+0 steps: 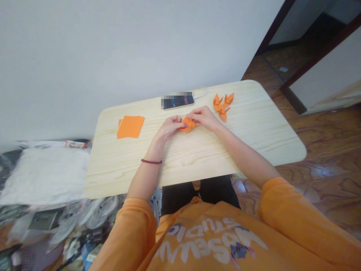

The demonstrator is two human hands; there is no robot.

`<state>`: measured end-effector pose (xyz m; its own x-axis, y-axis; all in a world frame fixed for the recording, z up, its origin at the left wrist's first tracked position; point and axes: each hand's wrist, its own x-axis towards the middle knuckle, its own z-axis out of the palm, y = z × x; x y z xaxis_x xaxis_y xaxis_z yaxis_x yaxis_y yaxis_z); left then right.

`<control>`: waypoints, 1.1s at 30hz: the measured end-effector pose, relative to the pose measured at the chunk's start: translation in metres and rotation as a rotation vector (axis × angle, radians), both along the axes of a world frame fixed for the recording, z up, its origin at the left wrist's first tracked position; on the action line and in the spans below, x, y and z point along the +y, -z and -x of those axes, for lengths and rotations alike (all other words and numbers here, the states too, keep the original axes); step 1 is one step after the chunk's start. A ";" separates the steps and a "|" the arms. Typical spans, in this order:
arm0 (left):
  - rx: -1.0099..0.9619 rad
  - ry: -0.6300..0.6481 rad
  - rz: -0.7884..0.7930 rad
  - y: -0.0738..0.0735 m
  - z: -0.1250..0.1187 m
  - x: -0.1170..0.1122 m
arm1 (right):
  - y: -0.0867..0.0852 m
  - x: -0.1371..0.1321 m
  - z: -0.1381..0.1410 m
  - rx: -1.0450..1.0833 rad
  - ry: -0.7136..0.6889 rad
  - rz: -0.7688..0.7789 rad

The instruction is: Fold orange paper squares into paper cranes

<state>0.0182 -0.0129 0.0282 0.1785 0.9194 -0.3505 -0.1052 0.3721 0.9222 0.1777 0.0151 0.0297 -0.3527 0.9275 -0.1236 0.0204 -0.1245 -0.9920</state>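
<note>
A partly folded piece of orange origami paper (pixel 188 126) is held between my two hands over the middle of the table. My left hand (pixel 171 127) pinches its left side, the thumb lying across it. From the upper right, my right hand (pixel 203 117) grips the paper's far edge with thumb and fingertips. Some of the folds are hidden under my fingers. Several finished orange origami pieces (pixel 222 107), with pointed tips like cranes, lie in a cluster right of my right hand. To the left rests a small stack of flat orange square paper (pixel 130 127).
A phone (pixel 178 101) with a lit screen and a white cable lies at the back of the pale wooden table (pixel 197 162), close to the wall. Bags and assorted items crowd the floor at the left. Wooden floor and a doorway are on the right.
</note>
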 end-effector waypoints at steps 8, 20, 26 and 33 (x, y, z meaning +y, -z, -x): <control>0.014 -0.012 0.029 -0.003 0.000 0.000 | 0.003 0.002 0.000 0.060 0.005 0.053; 0.002 -0.021 0.050 -0.002 0.000 0.000 | 0.002 0.002 -0.001 0.022 -0.029 0.044; -0.002 -0.006 0.034 0.001 0.000 0.002 | -0.001 0.000 0.000 -0.013 -0.033 0.038; 0.003 0.004 0.001 0.005 0.001 0.003 | -0.003 -0.001 0.001 -0.024 -0.035 0.053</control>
<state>0.0170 -0.0101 0.0229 0.1806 0.9183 -0.3524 -0.1007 0.3737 0.9221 0.1765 0.0144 0.0322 -0.3816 0.9065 -0.1806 0.0493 -0.1752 -0.9833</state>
